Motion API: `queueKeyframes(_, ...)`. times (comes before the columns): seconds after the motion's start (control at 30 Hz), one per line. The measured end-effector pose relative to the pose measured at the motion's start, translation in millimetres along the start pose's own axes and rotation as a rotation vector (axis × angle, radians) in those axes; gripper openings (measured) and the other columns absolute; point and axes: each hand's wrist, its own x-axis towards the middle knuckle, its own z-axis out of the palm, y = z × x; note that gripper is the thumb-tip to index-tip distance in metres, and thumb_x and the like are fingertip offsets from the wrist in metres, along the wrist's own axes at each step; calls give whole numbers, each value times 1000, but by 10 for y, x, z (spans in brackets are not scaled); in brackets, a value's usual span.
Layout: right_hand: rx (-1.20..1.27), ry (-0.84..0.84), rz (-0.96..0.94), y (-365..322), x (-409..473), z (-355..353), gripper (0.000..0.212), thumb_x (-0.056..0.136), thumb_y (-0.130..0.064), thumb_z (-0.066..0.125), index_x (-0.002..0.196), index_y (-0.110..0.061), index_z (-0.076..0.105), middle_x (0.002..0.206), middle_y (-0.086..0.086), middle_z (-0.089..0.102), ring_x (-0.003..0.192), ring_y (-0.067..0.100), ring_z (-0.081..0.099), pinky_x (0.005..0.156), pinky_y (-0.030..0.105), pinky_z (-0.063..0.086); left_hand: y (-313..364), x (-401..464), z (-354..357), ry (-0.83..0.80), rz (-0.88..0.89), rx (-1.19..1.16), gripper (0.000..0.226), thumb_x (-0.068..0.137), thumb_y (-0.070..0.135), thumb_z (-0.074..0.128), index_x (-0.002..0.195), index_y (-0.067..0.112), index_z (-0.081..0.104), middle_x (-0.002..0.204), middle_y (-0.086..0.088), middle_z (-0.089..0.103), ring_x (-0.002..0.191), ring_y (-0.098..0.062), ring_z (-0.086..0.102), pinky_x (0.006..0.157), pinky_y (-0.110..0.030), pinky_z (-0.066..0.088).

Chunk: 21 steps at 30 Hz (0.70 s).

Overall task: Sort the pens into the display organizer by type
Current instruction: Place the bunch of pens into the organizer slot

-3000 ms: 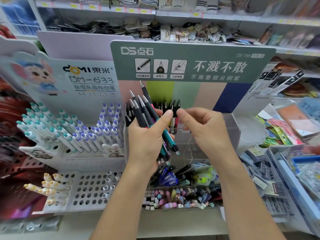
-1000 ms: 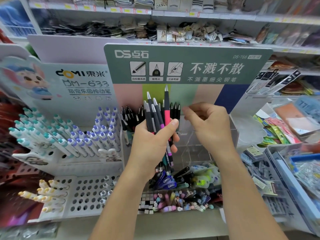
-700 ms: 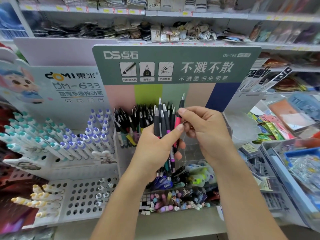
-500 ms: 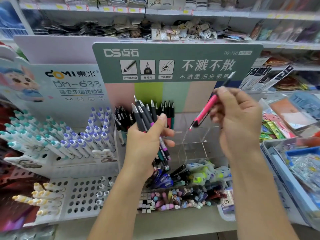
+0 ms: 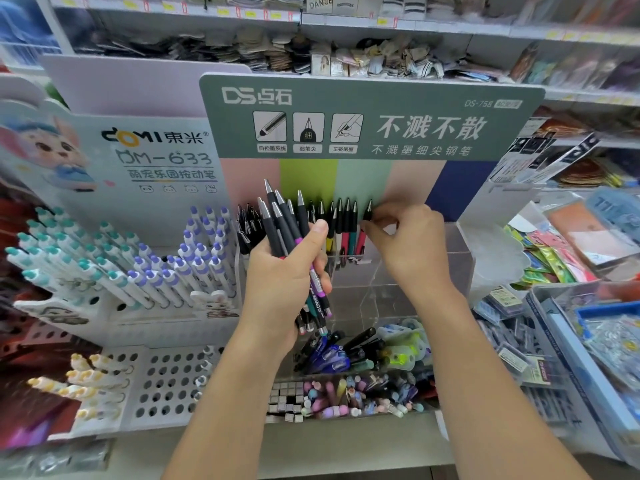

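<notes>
We see the left hand wrapped tight around a bundle of pens, black grips and silver tips fanned upward, coloured barrels (purple, teal) jutting below the palm. The right hand pinches a pink pen between thumb and forefinger, the pen upright with its black tip up, at the right end of the standing row of pens in the clear acrylic organizer. That row stands against the organizer's back wall, under the green header card; the compartment in front of it looks bare. To the left we note a white rack holding teal-capped pens and purple-capped pens. Below the organizer lie loose dark pens and small erasers.
</notes>
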Motion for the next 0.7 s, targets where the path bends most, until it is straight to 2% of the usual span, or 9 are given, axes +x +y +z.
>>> queueKeyframes(0.13,-38,28,-20,-9,37,46,9,83,-20,81,86,-12,81,84,4,71,71,20,62,66,27,43,-33,12,-1,-34,-16,35,22,94,29,70,82,13,59,58,-1,52,45,-18,46,45,-25,43)
queueKeyframes(0.2,-29,25,-16,5,45,49,9,83,-18,81,85,-10,81,84,4,70,70,17,59,64,21,38,-47,9,14,-59,-42,19,26,94,32,69,96,7,63,59,-2,53,46,-18,46,46,-24,44)
queueKeyframes(0.27,-2,14,-3,32,42,39,9,82,-18,81,86,-11,81,84,4,71,69,13,56,60,11,33,-54,4,32,-79,-61,4,35,94,33,68,105,0,62,59,-2,53,45,-17,46,45,-24,43)
queueKeyframes(0.33,34,-6,19,46,27,23,9,83,-19,81,89,-11,81,85,1,71,68,10,55,61,5,34,-56,6,51,-97,-59,14,32,94,33,68,102,3,61,59,-2,54,45,-17,47,46,-24,44)
queueKeyframes(0.43,94,10,60,15,-39,-56,10,87,-21,77,93,-13,81,85,-5,70,70,1,57,65,10,41,-56,23,73,-122,-48,39,23,93,30,69,89,10,58,59,-4,56,46,-18,47,45,-24,44)
queueKeyframes(0.5,194,50,132,-86,-122,-191,8,91,-26,74,94,-21,80,85,-14,72,75,-2,63,68,11,44,-68,34,78,-155,-44,59,21,93,28,68,87,12,58,60,-6,56,46,-20,47,45,-24,44)
queueKeyframes(0.57,430,-57,202,-229,-230,-321,5,91,-29,73,90,-28,78,81,-16,75,73,-3,66,67,9,47,-77,29,84,-219,-50,96,18,94,28,68,93,11,60,61,-7,58,45,-20,48,43,-24,43)
queueKeyframes(0.63,716,-222,285,-350,-328,-372,8,90,-25,71,91,-21,79,73,-9,74,60,6,63,60,15,48,-88,17,103,-307,-68,151,14,95,25,66,94,11,62,62,-8,61,44,-20,50,41,-25,43)
queueKeyframes(0.7,872,-264,373,-355,-370,-342,17,90,-24,71,96,-10,79,64,0,66,54,19,52,55,26,44,-100,5,139,-351,-84,163,11,97,22,63,91,12,64,64,-8,65,44,-19,52,41,-25,43)
